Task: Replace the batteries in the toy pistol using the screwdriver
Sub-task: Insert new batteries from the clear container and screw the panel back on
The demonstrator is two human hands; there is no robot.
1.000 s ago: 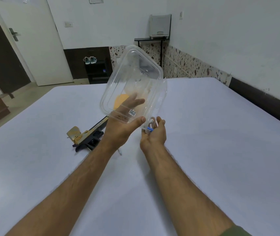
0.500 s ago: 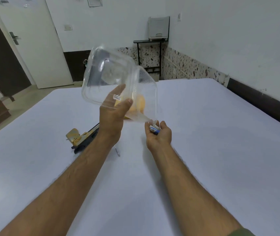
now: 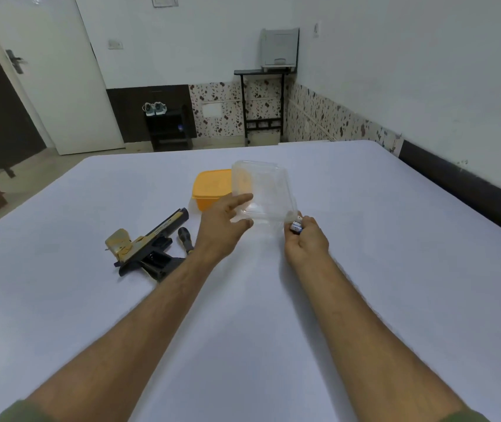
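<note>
head view: white table (image 3: pixel 365 269), white door (image 3: pixel 60 71), speckled wall tiles (image 3: pixel 222 108).

White door (image 3: pixel 60 71) left; pair of shoes (image 3: pixel 154 108) on dark shelf (image 3: pixel 168 129); grey box (image 3: pixel 279 48) atop black stand (image 3: pixel 263 102); speckled wall tiles (image 3: pixel 328 117).

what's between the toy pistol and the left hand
In the head view, the screwdriver lies on the sheet between the toy pistol and the left hand. Its dark handle shows; its far end is hidden behind the wrist.
</note>
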